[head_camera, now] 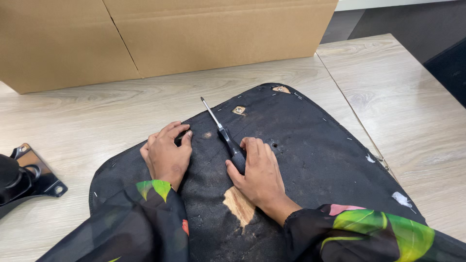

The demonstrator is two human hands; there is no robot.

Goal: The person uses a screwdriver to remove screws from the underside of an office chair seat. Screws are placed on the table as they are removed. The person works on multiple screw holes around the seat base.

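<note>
A black fabric-covered seat panel (310, 145) lies underside up on the wooden table, with a torn patch showing bare wood (239, 204) near me. My right hand (259, 174) rests on the panel and wraps the black handle of a screwdriver (221, 130), whose metal shaft points away to the upper left. My left hand (167, 154) lies flat on the panel's left part, fingertips pressing a small dark part at a hole (183, 137). Two more mounting holes (238, 110) show further back.
A large cardboard box (160, 34) stands along the table's far side. A black metal bracket with a plate (29, 177) sits at the left edge. A seam (349, 104) divides the table from a second tabletop on the right.
</note>
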